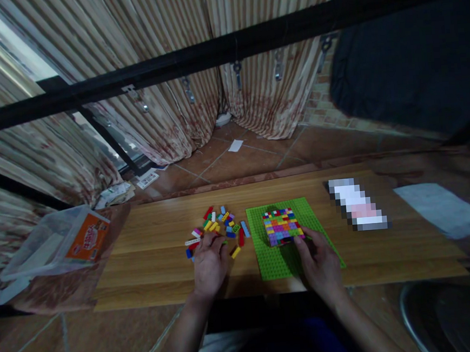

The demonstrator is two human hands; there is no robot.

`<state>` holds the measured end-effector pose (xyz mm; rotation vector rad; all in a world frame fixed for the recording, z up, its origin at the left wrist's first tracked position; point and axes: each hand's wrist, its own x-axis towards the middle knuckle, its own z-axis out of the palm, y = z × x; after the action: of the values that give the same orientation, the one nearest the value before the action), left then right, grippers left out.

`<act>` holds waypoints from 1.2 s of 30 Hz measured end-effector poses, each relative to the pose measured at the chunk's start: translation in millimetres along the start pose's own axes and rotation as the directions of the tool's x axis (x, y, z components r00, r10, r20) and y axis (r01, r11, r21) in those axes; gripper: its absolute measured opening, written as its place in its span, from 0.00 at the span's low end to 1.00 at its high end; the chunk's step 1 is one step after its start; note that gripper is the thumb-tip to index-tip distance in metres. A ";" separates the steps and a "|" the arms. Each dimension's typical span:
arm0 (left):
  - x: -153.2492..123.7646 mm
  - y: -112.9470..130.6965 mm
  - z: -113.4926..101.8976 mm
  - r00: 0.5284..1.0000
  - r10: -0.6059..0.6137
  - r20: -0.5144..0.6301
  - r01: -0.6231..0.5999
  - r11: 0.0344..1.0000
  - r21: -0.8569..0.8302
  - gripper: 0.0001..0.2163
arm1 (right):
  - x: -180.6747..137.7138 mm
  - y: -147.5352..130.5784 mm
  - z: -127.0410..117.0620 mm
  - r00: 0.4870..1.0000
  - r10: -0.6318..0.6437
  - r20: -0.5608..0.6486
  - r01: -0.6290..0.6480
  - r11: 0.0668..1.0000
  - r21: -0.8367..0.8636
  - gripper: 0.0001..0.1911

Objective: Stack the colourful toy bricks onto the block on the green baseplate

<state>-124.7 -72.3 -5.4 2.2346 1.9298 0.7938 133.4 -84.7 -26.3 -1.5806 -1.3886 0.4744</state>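
Note:
A block of many-coloured toy bricks (280, 228), built up in rows, sits on a green studded baseplate (275, 268). My right hand (321, 258) is closed at the near right corner of this block, thumb in front and fingers along the right side. Left of the baseplate lies a loose pile of toy bricks (226, 220) in red, yellow, blue, white and green. Over the near edge of that pile, my left hand (210, 264) reaches down with its fingers curled together. Its fingertips are partly hidden, and what they pinch cannot be made out.
All this stands on a low wooden table (152, 258). On its right lies a blurred-out flat object (357, 204). A clear plastic box (49, 245) with an orange label is at the left. Beyond the table, a black bar (209, 50) crosses in front of striped curtains (163, 95).

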 end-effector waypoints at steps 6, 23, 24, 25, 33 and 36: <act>0.3 9.1 -4.8 1.000 -0.010 -0.020 0.009 0.998 -0.068 0.05 | -0.3 -3.4 -0.9 1.000 -0.006 0.003 0.006 1.000 -0.011 0.19; 3.6 94.9 8.1 0.990 0.063 0.128 -0.004 0.907 -0.421 0.06 | 0.2 -4.3 -0.5 1.000 -0.018 0.022 0.018 1.000 -0.003 0.19; 4.9 97.6 10.2 0.990 0.080 0.112 -0.029 0.917 -0.397 0.06 | 0.4 -4.6 -0.5 1.000 -0.018 0.023 0.019 1.000 -0.002 0.19; 6.1 100.0 12.4 0.991 0.101 0.090 -0.061 0.926 -0.372 0.06 | 0.6 -4.9 -0.6 1.000 -0.018 0.023 0.018 1.000 -0.003 0.19; 15.6 108.7 28.9 0.972 0.223 -0.069 -0.232 0.949 -0.212 0.03 | 1.0 -6.0 -0.4 1.000 -0.023 0.011 0.023 1.000 -0.008 0.19; 16.8 109.8 31.4 0.968 0.219 -0.122 -0.241 0.946 -0.217 0.03 | 0.7 -5.2 0.0 1.000 -0.024 0.007 0.024 1.000 0.000 0.19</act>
<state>-11.2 -70.2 15.7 2.3407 1.5330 1.1120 130.8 -84.5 -21.8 -1.5619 -1.4118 0.4658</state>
